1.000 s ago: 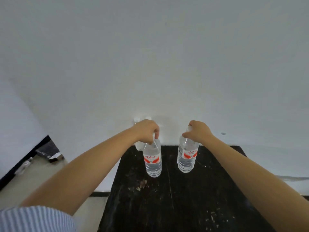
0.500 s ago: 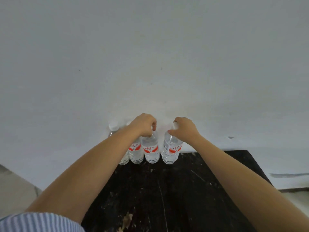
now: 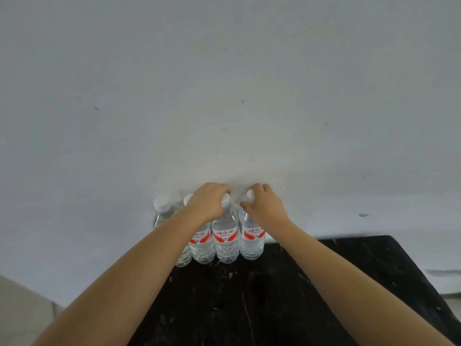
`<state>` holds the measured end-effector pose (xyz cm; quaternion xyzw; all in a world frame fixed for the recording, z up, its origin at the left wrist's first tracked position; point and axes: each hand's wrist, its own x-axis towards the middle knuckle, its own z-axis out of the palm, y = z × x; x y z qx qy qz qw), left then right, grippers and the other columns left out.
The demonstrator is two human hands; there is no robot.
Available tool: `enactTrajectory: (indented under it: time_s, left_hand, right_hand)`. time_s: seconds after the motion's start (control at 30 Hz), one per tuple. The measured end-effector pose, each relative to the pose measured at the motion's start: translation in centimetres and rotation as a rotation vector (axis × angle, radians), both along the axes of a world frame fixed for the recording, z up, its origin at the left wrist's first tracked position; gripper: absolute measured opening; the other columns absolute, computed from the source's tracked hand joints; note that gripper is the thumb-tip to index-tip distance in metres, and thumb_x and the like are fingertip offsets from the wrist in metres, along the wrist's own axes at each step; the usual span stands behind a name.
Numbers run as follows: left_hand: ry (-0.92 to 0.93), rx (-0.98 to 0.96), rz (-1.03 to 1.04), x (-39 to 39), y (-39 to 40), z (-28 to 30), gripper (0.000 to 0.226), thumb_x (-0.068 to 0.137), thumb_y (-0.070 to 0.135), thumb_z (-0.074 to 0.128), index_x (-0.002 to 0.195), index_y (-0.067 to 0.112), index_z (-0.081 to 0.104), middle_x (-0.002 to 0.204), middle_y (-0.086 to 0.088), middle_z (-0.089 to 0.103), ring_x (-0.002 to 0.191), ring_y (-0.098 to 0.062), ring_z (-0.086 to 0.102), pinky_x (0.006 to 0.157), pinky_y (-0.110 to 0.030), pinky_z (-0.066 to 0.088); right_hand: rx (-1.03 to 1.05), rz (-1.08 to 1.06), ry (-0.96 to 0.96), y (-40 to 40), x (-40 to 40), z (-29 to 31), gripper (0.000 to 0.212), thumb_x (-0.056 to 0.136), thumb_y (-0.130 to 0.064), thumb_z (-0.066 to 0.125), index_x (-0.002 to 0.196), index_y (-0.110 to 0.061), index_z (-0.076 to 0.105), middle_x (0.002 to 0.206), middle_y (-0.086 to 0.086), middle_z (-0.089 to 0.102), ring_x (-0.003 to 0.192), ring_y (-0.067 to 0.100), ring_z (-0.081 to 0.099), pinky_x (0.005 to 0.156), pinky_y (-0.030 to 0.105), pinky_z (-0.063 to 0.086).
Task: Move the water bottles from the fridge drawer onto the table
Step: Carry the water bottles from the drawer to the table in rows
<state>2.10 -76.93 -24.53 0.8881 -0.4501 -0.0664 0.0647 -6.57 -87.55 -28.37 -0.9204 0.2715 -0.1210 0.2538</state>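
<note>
Four bottles stand at the surface's (image 3: 349,283) 12 o'clock edge; your left hand (image 3: 208,203) and right hand (image 3: 265,207) each grasp a bottle cap, releases pending.

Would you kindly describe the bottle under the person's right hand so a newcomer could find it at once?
Start at the black table against the white wall; four water bottles stand in a row along its far edge. The wanted bottle is the rightmost, with the right hand gripping its white cap. Only it has no bottle on its right side.
</note>
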Motion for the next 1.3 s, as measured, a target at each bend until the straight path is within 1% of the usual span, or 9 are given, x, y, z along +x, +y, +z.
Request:
enactTrajectory:
  time_s: [0.17, 0.23, 0.37, 0.57, 0.73, 0.93, 1.03, 1.2, 1.3]
  left_hand:
    - [-0.013, 0.099, 0.024, -2.3, 0.5, 1.6, 0.041, 0.088, 0.007, 0.054, 0.128, 0.004, 0.047, 0.131, -0.016, 0.051, 0.120, -0.029, 0.049, 0.100, -0.035, 0.041]
    - [-0.062, 0.124, 0.026, -3.6, 1.0, 2.9, 0.041, 0.088, 0.004, 0.052, 0.129, 0.003, 0.046, 0.130, -0.016, 0.049, 0.120, -0.029, 0.048, 0.100, -0.035, 0.043]
    - [-0.171, 0.126, 0.055, -6.5, 2.5, 7.3, 0.038, 0.089, 0.008, 0.049, 0.126, 0.005, 0.047, 0.127, -0.013, 0.048, 0.119, -0.027, 0.044, 0.096, -0.035, 0.044]
    - [-0.311, 0.096, 0.094, -14.0, 4.6, 14.6, 0.034, 0.089, 0.007, 0.047, 0.122, 0.008, 0.054, 0.122, -0.012, 0.055, 0.109, -0.027, 0.054, 0.079, -0.029, 0.045]
    - [-0.385, 0.048, 0.034, -22.2, 4.6, 19.1, 0.032, 0.090, 0.006, 0.045, 0.119, 0.008, 0.057, 0.123, -0.011, 0.056, 0.111, -0.028, 0.056, 0.084, -0.033, 0.047]
    - [-0.410, -0.040, -0.183, -33.5, 4.5, 21.7, 0.031, 0.090, 0.005, 0.044, 0.117, 0.007, 0.058, 0.124, -0.013, 0.056, 0.111, -0.029, 0.056, 0.084, -0.032, 0.046]
    - [-0.412, -0.073, -0.380, -40.7, 5.0, 20.4, 0.030, 0.090, 0.006, 0.045, 0.116, 0.005, 0.059, 0.120, -0.013, 0.058, 0.107, -0.029, 0.058, 0.076, -0.029, 0.043]
    - [-0.390, -0.059, -0.696, -54.9, 5.7, 18.2, 0.024, 0.090, 0.005, 0.043, 0.107, 0.005, 0.060, 0.109, -0.010, 0.060, 0.084, -0.024, 0.052, 0.069, -0.028, 0.041]
    - [-0.364, -0.061, -0.867, -64.7, 6.6, 17.9, 0.020, 0.089, 0.006, 0.043, 0.101, 0.009, 0.059, 0.105, -0.011, 0.059, 0.092, -0.027, 0.057, 0.070, -0.031, 0.044]
  right_hand:
    - [0.033, 0.090, 0.182, 0.3, -1.4, 2.2, 0.054, 0.092, -0.029, 0.049, 0.135, -0.005, 0.028, 0.132, 0.019, 0.040, 0.112, 0.035, 0.053, 0.089, 0.037, 0.045]
    - [-0.009, 0.128, 0.270, 0.4, -2.9, 3.9, 0.057, 0.092, -0.029, 0.048, 0.138, -0.006, 0.024, 0.134, 0.019, 0.040, 0.115, 0.036, 0.051, 0.091, 0.039, 0.045]
    - [-0.178, 0.149, 0.322, 0.6, -7.1, 7.7, 0.046, 0.093, -0.029, 0.045, 0.132, -0.005, 0.040, 0.132, 0.015, 0.043, 0.114, 0.032, 0.053, 0.093, 0.038, 0.045]
    - [-0.311, 0.105, 0.205, 1.9, -15.1, 16.2, 0.039, 0.093, -0.027, 0.043, 0.126, -0.007, 0.048, 0.130, 0.013, 0.047, 0.115, 0.030, 0.051, 0.093, 0.038, 0.044]
    - [-0.406, 0.023, 0.111, 3.2, -23.9, 22.0, 0.035, 0.094, -0.025, 0.042, 0.124, -0.008, 0.050, 0.126, 0.012, 0.049, 0.113, 0.029, 0.052, 0.090, 0.037, 0.043]
    - [-0.525, -0.222, 0.080, 6.0, -38.6, 25.5, 0.033, 0.095, -0.019, 0.037, 0.119, -0.005, 0.054, 0.123, 0.016, 0.052, 0.112, 0.033, 0.052, 0.092, 0.038, 0.043]
    - [-0.533, -0.389, 0.084, 8.8, -47.6, 25.0, 0.032, 0.094, -0.014, 0.036, 0.117, -0.004, 0.056, 0.121, 0.018, 0.054, 0.109, 0.034, 0.053, 0.091, 0.038, 0.044]
    - [-0.470, -0.670, 0.206, 15.1, -62.8, 22.5, 0.035, 0.093, -0.019, 0.040, 0.124, -0.010, 0.052, 0.127, 0.013, 0.051, 0.115, 0.031, 0.050, 0.091, 0.035, 0.042]
    - [-0.431, -0.831, 0.289, 19.2, -72.0, 21.6, 0.032, 0.092, -0.017, 0.040, 0.119, -0.010, 0.055, 0.124, 0.013, 0.052, 0.111, 0.032, 0.053, 0.083, 0.033, 0.043]
